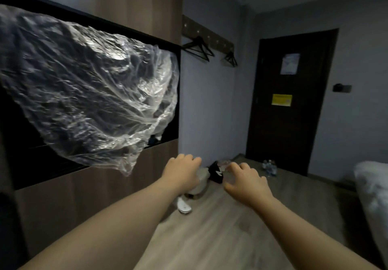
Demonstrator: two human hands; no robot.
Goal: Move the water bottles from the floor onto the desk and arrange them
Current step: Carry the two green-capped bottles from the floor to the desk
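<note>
Head view: left hand (181,171) and right hand (245,182), grip slack; water bottles (269,167) on floor (231,232).

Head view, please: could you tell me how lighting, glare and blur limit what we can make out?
Head view: dim overall; glare streaks the plastic sheet; wide-angle distortion tilts and bends the door; the bottles on the floor by the door are small and soft, count unclear.

Single head cam, wide-angle; looks fwd & down along floor (220,234) to far door (291,127); cabinet wall (84,198) close on left; bed (373,185) at right; left hand (181,170), right hand (245,182) near, centre.
</note>
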